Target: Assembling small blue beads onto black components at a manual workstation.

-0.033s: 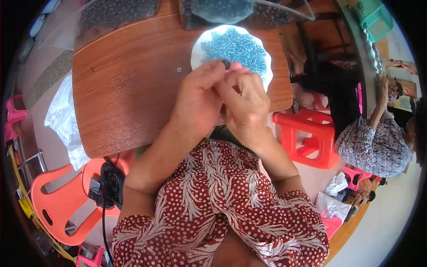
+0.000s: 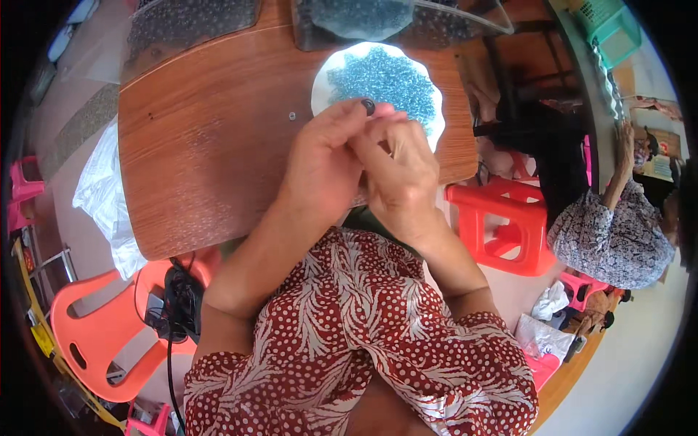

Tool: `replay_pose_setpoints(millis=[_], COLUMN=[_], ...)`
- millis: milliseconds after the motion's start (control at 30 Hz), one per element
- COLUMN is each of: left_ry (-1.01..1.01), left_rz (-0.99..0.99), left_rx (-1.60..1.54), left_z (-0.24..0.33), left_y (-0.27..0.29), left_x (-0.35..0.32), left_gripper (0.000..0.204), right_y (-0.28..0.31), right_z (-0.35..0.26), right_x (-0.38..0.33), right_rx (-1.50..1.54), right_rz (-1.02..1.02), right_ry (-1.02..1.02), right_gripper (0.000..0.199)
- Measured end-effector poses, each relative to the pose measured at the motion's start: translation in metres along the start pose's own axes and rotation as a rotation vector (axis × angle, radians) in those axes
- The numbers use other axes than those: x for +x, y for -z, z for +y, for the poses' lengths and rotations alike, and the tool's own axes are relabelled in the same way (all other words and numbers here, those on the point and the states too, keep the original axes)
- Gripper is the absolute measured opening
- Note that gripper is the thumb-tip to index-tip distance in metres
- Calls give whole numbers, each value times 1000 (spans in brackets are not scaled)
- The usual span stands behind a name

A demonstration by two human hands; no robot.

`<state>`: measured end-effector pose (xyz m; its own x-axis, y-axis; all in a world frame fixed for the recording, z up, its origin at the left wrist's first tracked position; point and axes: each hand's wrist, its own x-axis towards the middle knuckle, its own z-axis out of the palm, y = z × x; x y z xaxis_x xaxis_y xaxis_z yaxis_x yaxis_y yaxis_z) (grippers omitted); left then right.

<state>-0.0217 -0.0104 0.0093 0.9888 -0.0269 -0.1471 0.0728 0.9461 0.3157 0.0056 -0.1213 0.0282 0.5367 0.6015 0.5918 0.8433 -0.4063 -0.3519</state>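
Moved: nothing clear.
Beads (image 2: 382,76), upper centre: likely light, slippery; pinch singly.
Left hand (image 2: 323,156), right hand (image 2: 403,163): grip hidden, can't tell.

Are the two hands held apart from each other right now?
No, the left hand and right hand meet at the fingers, by the near edge of the white plate.

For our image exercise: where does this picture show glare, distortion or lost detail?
Head view: the table has bent edges and the picture's corners are black; head view: pale sheen speckles its lower left; head view: blue beads merge into glitter, and anything between left hand and right hand cannot be made out.
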Motion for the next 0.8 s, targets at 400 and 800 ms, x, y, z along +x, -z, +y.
replay_pose_setpoints(millis=[400, 800], left_ry=[-75, -79], left_rz=[-144, -67], left_rx=[-5, 211], left_z=[-4, -2], left_y=[5, 18], left_x=[-1, -6], left_gripper=[23, 18], right_y=[14, 37], right_z=[-3, 6], right_x=[0, 1], right_rx=[193, 785], right_rz=[-45, 136], right_ry=[-121, -661], right_gripper=[22, 15])
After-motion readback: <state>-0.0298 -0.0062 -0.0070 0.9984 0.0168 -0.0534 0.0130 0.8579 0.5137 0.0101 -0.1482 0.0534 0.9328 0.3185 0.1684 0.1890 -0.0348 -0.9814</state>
